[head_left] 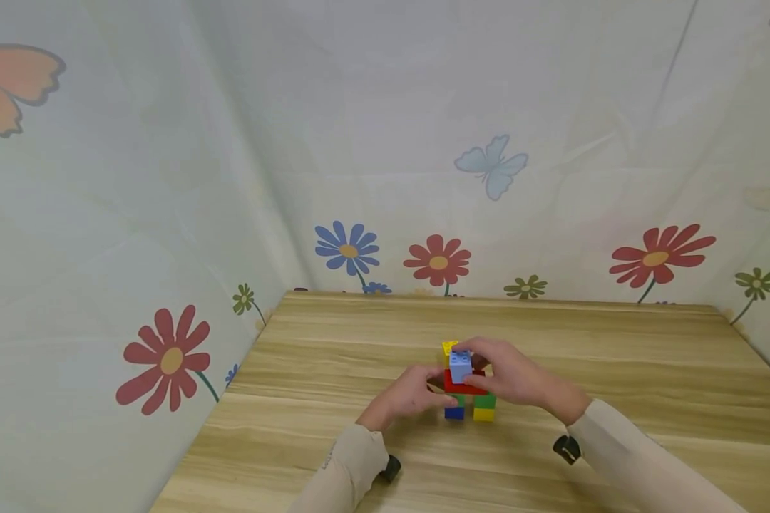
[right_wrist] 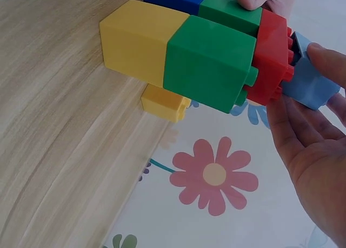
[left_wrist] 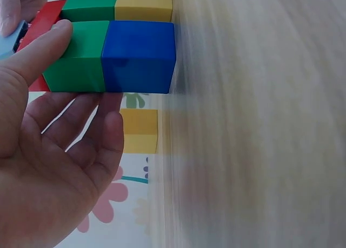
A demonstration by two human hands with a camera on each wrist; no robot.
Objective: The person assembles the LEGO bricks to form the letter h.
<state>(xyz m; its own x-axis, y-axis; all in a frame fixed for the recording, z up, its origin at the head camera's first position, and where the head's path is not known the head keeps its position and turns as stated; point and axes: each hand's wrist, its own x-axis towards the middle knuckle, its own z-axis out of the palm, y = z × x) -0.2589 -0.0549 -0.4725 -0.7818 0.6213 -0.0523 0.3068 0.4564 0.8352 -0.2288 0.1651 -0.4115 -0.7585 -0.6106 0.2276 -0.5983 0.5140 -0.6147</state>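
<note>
A small block structure stands on the wooden table. One leg is a green block [left_wrist: 84, 40] on a dark blue block [left_wrist: 139, 56]; the other is a green block [right_wrist: 208, 61] on a yellow block [right_wrist: 140, 40]. Across both lies a red block [right_wrist: 270, 53], its studs up. My left hand [head_left: 411, 392] grips the green block of the left leg, thumb in front and fingers behind. My right hand [head_left: 513, 374] pinches a light blue block [head_left: 460, 367] over the red one. In the right wrist view it sits tilted, with a gap showing beside the red studs.
Behind the structure, a separate yellow block [head_left: 449, 347] rests on the table [head_left: 334, 335]. A pale cloth printed with flowers and butterflies hangs along the table's back and left edges. Dark bands are on both wrists.
</note>
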